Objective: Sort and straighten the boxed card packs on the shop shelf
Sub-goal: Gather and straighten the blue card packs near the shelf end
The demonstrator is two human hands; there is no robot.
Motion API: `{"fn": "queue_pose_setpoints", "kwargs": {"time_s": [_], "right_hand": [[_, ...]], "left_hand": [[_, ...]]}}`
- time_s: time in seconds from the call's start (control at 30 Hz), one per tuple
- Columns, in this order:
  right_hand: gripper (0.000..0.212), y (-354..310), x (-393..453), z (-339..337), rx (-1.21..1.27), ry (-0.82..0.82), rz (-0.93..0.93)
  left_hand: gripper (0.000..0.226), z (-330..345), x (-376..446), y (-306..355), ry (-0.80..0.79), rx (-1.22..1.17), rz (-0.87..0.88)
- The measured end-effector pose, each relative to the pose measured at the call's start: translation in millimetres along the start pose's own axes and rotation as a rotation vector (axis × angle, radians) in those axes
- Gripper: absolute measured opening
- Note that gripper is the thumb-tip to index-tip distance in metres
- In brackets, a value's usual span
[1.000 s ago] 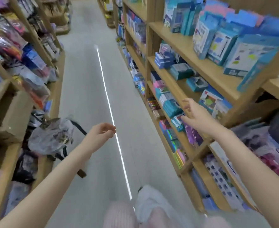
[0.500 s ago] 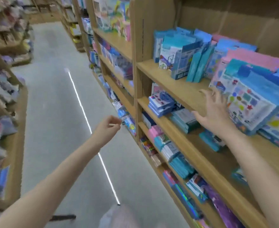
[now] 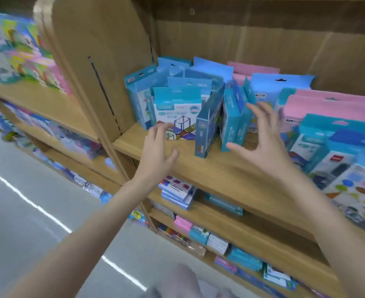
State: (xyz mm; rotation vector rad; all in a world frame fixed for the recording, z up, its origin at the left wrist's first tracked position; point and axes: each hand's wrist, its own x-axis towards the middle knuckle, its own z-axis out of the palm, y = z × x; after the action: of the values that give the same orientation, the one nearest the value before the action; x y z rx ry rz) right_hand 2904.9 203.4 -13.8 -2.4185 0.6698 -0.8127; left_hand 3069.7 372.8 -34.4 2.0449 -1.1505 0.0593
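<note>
Hands reach toward the blue packs [image 3: 207, 127] on the shelf [image 3: 231, 175]. Left hand [image 3: 157, 155] is spread, empty, before a front-facing pack [image 3: 177, 117]. Right hand [image 3: 261, 143] is spread beside tilted packs [image 3: 234, 117], holding nothing.

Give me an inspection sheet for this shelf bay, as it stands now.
Surface: wooden shelf, front strip bare, packs crowded toward the back.
Job's things: blue card packs upright but uneven; two teal packs tilted, side-on; pink packs behind on the right.
Clutter: shape-printed boxes leaning at far right.
Grippers: left hand open, near the front pack, contact unclear; right hand open, fingers spread at the tilted packs, holding nothing.
Cables: nothing seen.
Surroundings: lower shelves hold flat stacks; grey aisle floor on the left; further stocked shelving, blurred.
</note>
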Motion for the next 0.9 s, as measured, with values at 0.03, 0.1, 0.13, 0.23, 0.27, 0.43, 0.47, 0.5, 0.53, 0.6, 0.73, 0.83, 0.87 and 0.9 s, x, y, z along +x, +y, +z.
{"fn": "queue_pose_setpoints", "kwargs": {"time_s": [0.03,0.1,0.13,0.23,0.27,0.43,0.47,0.5,0.53,0.6,0.73,0.83,0.87,0.9], "right_hand": [[0.091,-7,6,4,-0.010,0.038,-0.007],[0.085,-22,19,12,-0.027,0.105,-0.050],[0.081,-30,24,18,-0.066,0.124,-0.078],[0.077,-40,32,44,-0.241,0.179,-0.051],[0.078,-42,29,52,-0.273,0.194,0.003],[0.072,-53,32,78,-0.441,0.335,0.175],[0.070,-57,34,80,-0.451,0.334,0.205],[0.068,-59,35,81,-0.423,0.319,0.239],[0.067,-62,35,79,-0.349,0.305,0.271],[0.066,-61,31,68,-0.185,0.301,0.331],[0.063,-50,16,29,-0.184,0.242,0.422],[0.062,-44,8,9,-0.232,0.155,0.470],[0.060,-43,6,3,-0.243,0.152,0.472],[0.058,-41,4,-2,-0.228,0.152,0.473]], "left_hand": [[0.052,-2,10,-7,-0.003,0.072,0.067],[0.056,-6,32,-20,0.019,0.209,0.202],[0.057,-8,43,-26,0.021,0.263,0.246],[0.053,-7,72,-39,-0.001,0.332,0.340],[0.051,-7,79,-39,-0.031,0.340,0.379],[0.056,-16,103,-48,-0.087,0.374,0.499],[0.057,-17,107,-53,-0.091,0.393,0.516],[0.059,-20,112,-59,-0.093,0.420,0.542],[0.059,-23,116,-63,-0.092,0.443,0.571],[0.060,-30,124,-69,-0.083,0.423,0.612],[0.068,-45,138,-68,-0.204,0.273,0.617],[0.062,-51,143,-67,-0.314,0.183,0.624],[0.060,-53,145,-67,-0.347,0.148,0.621],[0.058,-54,147,-66,-0.377,0.117,0.614]]}}
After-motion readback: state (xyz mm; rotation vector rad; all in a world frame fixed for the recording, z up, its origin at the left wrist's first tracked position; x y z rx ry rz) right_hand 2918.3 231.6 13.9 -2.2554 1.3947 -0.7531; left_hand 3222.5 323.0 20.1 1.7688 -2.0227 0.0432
